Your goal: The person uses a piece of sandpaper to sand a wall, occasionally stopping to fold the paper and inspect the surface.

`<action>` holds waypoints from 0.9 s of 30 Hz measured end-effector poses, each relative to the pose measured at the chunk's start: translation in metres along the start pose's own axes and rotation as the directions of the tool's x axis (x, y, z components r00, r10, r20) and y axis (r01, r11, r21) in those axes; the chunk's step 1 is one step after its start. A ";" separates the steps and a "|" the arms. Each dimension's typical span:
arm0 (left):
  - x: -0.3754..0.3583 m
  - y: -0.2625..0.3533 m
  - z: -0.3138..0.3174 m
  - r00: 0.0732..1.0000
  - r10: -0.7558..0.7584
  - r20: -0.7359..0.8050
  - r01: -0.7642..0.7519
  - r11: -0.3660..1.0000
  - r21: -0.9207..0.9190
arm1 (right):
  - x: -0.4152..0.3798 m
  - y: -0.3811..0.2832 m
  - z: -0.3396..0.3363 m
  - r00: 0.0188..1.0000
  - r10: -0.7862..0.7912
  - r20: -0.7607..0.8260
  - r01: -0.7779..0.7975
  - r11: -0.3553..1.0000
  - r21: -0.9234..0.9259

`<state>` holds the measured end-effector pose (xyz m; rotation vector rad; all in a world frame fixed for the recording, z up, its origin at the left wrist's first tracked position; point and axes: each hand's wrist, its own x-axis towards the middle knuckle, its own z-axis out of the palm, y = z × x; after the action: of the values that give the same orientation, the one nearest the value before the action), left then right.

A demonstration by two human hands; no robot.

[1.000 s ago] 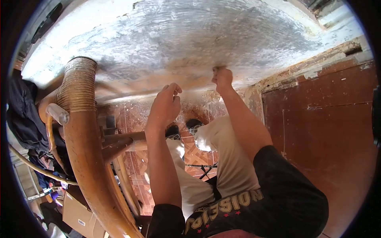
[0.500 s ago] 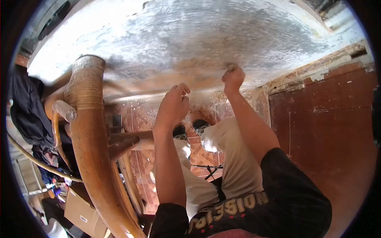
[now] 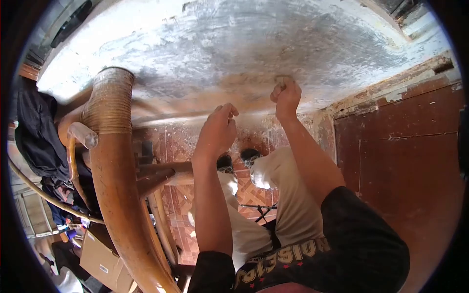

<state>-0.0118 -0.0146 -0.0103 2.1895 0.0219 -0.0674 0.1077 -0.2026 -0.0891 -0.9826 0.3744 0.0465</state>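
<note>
My right hand [image 3: 287,97] is closed round something small and dark, too indistinct to name, held against the lower part of the scuffed grey and white wall [image 3: 244,44]. Brownish bare patches show on the wall beside it. My left hand [image 3: 218,128] hovers lower and to the left, its fingers loosely curled but apart, with nothing seen in it. Below the hands, pale debris lies on the red patterned floor tiles [image 3: 173,207] at the foot of the wall.
A thick wooden frame [image 3: 115,176] with a wrapped top rises close on the left, dark cloth [image 3: 36,132] behind it. A cardboard box [image 3: 102,261] is at lower left. A red-brown door panel [image 3: 400,161] stands on the right.
My right hand has shifted slightly and turned against the wall. The left hand sits slightly farther right. The whole view has moved a little.
</note>
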 end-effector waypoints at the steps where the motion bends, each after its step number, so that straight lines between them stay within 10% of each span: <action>1: 0.001 -0.003 0.000 1.000 0.028 -0.005 -0.028 0.999 -0.016 | 0.018 0.024 -0.016 0.930 -0.366 0.044 0.347 0.828 -0.440; 2: 0.002 -0.003 0.000 0.998 0.070 -0.008 -0.070 0.997 -0.029 | 0.037 0.047 -0.035 0.739 -0.628 0.243 0.559 0.370 -0.742; 4: 0.003 0.001 0.002 0.997 0.079 0.010 -0.078 0.996 -0.042 | 0.047 0.057 -0.045 0.808 -0.554 0.202 0.494 0.448 -0.745; 6: 0.005 0.002 0.001 0.997 0.072 0.002 -0.071 0.996 -0.053 | 0.007 0.010 -0.001 0.993 -0.023 -0.114 0.017 0.999 -0.051; 8: 0.002 0.001 0.002 0.998 0.058 -0.018 -0.059 0.998 -0.011 | -0.007 0.001 0.011 0.998 -0.063 -0.014 0.063 0.998 -0.028; 11: 0.003 0.000 0.002 0.999 0.037 0.018 -0.036 0.998 -0.058 | 0.015 0.037 -0.002 0.960 -0.203 0.193 0.279 0.749 -0.601; 15: 0.005 -0.001 0.002 1.000 0.016 0.005 -0.016 1.000 -0.021 | -0.017 0.001 0.026 0.998 0.057 -0.037 -0.060 0.995 -0.082; 19: 0.005 -0.003 0.007 0.998 0.065 -0.026 -0.066 0.998 -0.020 | -0.002 0.029 0.010 0.991 -0.119 0.055 0.130 0.952 -0.278; 21: 0.005 0.003 0.004 0.999 0.041 -0.014 -0.041 0.999 -0.029 | -0.001 0.023 0.019 0.991 0.132 -0.016 -0.133 0.984 -0.121; 25: 0.000 0.000 0.005 0.999 0.030 0.029 -0.030 0.999 -0.016 | -0.013 0.023 0.018 0.997 -0.017 0.070 0.015 0.999 0.030; 27: 0.002 -0.001 0.003 0.997 0.070 0.020 -0.070 0.997 0.023 | 0.007 0.049 0.010 0.992 0.129 0.005 -0.118 0.922 -0.369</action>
<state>-0.0096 -0.0171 -0.0129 2.2111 -0.0669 -0.0491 0.1071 -0.1680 -0.1263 -1.3275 0.4088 0.2534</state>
